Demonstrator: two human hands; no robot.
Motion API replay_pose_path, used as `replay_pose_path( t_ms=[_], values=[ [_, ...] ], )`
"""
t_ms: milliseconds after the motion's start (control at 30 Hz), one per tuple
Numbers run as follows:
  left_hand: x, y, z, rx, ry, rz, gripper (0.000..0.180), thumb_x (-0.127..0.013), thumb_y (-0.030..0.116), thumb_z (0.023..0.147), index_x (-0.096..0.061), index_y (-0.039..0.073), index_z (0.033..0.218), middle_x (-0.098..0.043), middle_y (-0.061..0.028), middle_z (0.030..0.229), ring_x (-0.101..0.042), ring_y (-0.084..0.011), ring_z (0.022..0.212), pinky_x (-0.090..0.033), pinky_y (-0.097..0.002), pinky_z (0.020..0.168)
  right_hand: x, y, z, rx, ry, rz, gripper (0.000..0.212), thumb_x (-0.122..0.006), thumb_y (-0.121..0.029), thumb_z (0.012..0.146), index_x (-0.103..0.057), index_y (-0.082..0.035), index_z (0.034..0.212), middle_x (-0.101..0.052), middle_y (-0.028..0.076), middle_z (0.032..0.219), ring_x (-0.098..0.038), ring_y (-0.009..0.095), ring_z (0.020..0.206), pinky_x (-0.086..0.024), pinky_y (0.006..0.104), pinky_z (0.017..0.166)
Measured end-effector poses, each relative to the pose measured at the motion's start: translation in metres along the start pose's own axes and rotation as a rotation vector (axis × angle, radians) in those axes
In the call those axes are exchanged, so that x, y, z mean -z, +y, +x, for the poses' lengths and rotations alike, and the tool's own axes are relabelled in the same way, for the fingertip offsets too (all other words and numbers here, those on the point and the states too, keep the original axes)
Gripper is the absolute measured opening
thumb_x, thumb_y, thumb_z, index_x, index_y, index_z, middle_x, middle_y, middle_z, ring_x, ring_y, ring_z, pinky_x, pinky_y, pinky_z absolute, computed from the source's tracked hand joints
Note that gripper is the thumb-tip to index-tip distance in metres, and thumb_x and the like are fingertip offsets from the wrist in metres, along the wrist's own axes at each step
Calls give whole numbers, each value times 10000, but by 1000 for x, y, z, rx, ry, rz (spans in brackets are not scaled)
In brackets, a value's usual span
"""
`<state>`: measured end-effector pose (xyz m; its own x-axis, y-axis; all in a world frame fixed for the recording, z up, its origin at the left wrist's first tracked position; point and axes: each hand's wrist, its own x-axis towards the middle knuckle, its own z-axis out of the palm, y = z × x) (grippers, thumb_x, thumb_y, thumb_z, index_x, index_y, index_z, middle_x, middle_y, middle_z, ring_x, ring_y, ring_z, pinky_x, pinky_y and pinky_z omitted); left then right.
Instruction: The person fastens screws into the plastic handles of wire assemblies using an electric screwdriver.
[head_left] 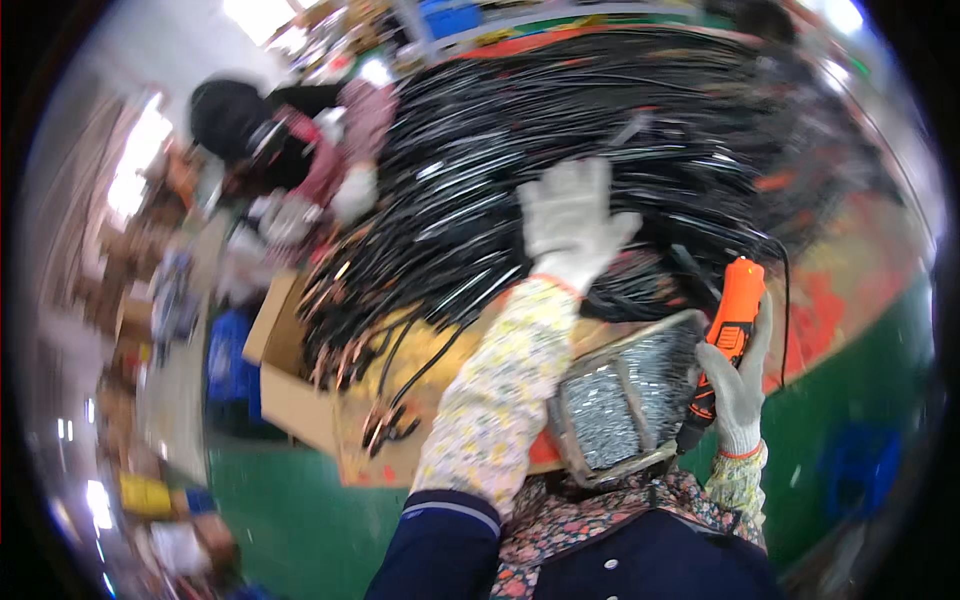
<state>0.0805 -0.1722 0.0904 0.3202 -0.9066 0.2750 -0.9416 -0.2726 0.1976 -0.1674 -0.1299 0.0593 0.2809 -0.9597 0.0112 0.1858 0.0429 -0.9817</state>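
My left hand (570, 220), in a white knit glove, lies open with its fingers apart over a thick heap of black cables (450, 170). My right hand (740, 385), gloved too, is closed round an orange and black electric screwdriver (735, 315), whose black tip points down toward me. Between my arms a two-part container (625, 372), with a band across its middle, is full of many small shiny metal pieces, too small to make out. At the near left, copper-coloured clamps (385, 428) hang on the cable ends.
The worktable (810, 310) has worn red and tan patches. An open cardboard box (300, 405) stands at its left end. Another person (320, 150) in a dark head covering works at the far left. A blue crate (230, 360) and a blue stool (860, 465) stand on the green floor.
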Motion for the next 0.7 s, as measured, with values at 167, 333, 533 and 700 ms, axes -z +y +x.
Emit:
replay_pose_path(
  t_ms=[167, 333, 533, 700],
  values=[
    [-27, -22, -65, -200, 352, -84, 727, -624, 460, 819, -436, 48, 1387, -522, -156, 1302, -448, -323, 1256, -266, -527, 1097, 3, 56, 20, 421, -93, -979, 723, -675, -66, 804, -356, -26, 1451, -483, 185, 1359, -521, 304, 1173, -420, 376, 995],
    [2, -60, -214, 33, 201, -231, 403, -683, 242, 794, -600, 94, 1159, -636, -80, 906, -625, -246, 826, -499, -381, 730, -15, 30, 11, 676, -133, -1221, 631, -707, -76, 784, -480, -27, 1371, -531, 185, 1313, -524, 348, 1181, -412, 419, 1021],
    [31, -141, -324, 337, -104, 321, 133, -648, 226, 815, -633, 173, 935, -538, -5, 566, -609, -210, 512, -449, -380, 405, -101, -13, 23, 935, -665, -1165, 423, -718, -88, 754, -629, -62, 1167, -628, 138, 1143, -590, 334, 1039, -459, 425, 906],
    [51, -176, -343, 398, -337, 337, 150, -648, 327, 813, -620, 180, 820, -593, -8, 635, -639, -226, 568, -456, -394, 428, -208, 52, 61, 1347, -964, -1430, 262, -618, -182, 794, -624, -166, 1056, -621, -11, 954, -602, 177, 941, -468, 326, 818]
  ],
)
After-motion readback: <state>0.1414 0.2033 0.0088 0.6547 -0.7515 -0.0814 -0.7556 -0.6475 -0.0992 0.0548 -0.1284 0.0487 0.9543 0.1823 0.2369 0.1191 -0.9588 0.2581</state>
